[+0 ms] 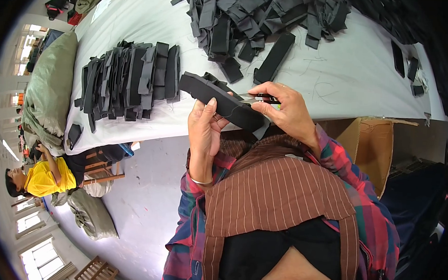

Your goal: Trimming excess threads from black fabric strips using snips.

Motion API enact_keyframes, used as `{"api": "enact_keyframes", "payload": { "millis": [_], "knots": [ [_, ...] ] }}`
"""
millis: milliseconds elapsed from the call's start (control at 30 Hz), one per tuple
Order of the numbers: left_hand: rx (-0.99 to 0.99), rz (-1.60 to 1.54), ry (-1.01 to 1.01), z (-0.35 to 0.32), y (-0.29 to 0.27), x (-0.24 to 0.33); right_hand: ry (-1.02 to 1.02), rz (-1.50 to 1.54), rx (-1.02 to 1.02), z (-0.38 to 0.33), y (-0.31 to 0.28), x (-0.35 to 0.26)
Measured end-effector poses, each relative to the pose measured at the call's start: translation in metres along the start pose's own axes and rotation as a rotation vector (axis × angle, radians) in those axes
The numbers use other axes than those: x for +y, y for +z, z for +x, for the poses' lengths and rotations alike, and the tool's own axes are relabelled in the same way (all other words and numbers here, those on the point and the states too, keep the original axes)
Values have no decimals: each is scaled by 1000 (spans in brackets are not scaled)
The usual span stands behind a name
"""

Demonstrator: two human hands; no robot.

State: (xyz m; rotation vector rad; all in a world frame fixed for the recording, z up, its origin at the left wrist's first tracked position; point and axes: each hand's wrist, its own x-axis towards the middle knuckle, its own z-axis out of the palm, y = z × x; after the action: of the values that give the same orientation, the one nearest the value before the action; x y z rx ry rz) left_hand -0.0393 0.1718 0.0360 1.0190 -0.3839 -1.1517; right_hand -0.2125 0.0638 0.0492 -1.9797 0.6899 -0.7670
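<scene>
My left hand [206, 126] is closed on a long black fabric piece [228, 107], thumb on top and fingers beneath. The piece lies slantwise over the table's near edge, and a loose thread curls along its lower right part. In my right hand [290, 112] is a small pair of thread snips [263, 97] with dark handles. Its blades point left and touch or nearly touch the upper edge of the fabric; the exact contact is hidden. Left of my hands stands a row of similar black fabric pieces [131, 82], packed side by side.
A heap of loose black fabric pieces [261, 12] covers the far part of the white table [328, 89]. One single strip [275, 56] lies nearer me. A cardboard box [373, 153] stands below the table at right. Large sacks [49, 85] and a seated person in yellow [52, 177] are at left.
</scene>
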Motion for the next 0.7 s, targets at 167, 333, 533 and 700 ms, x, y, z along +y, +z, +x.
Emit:
{"api": "enact_keyframes", "payload": {
  "millis": [167, 333, 533, 700],
  "knots": [
    [25, 20, 7, 5, -1, 2, -22, 48, 12, 7, -1, -2],
    [81, 169, 60, 3, -9, -18, -208, -261, -40, 4, 12, 5],
    [95, -14, -13, -3, 10, -14, -160, -234, -55, -4, 11, 5],
    [19, -25, -45, -3, -2, -13, -105, -116, 12, 2, 9, 2]
  ]
}}
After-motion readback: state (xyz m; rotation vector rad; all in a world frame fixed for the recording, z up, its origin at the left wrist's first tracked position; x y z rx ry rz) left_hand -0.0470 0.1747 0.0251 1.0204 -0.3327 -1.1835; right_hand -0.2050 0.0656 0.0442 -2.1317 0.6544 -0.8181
